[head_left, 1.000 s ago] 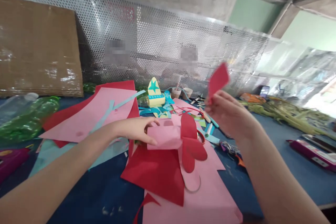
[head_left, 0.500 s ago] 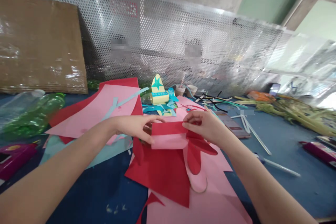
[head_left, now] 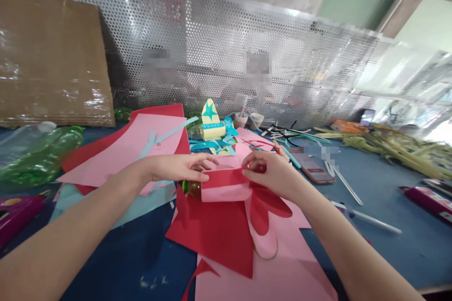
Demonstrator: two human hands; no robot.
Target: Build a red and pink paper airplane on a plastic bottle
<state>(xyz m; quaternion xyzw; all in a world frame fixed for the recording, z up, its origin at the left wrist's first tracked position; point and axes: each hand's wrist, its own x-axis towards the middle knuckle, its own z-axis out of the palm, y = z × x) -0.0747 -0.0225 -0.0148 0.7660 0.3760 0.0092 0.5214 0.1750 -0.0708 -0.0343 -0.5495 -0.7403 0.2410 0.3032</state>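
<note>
Red strip point(head_left: 224, 177) across pink wrap point(head_left: 225, 194), both hands on it

Strip lies lengthwise along wrap's upper part, mid-bench. R hand point(head_left: 273, 171): thumb + index pinching strip's R end, grip closed down on it. L hand point(head_left: 176, 168): thumb on strip's L end, fingers part-spread, bent over far side; can't tell if that grip pinches it. See-through end point(head_left: 192, 189) pokes out L of wrap, just under L hand. Red petals point(head_left: 263, 211) by wrap's R end, nr R hand. Red sheet point(head_left: 215, 233) on near side, partly over big pink sheet point(head_left: 282, 273) on blue bench point(head_left: 116, 263). Yellow/blue model point(head_left: 213, 130) beyond hands. Phone point(head_left: 318, 169) + white strips point(head_left: 348, 187) to R. Green bottle point(head_left: 38, 160) + purple tool point(head_left: 21, 216) far L. Cardboard point(head_left: 52, 56) upright at back L.
</note>
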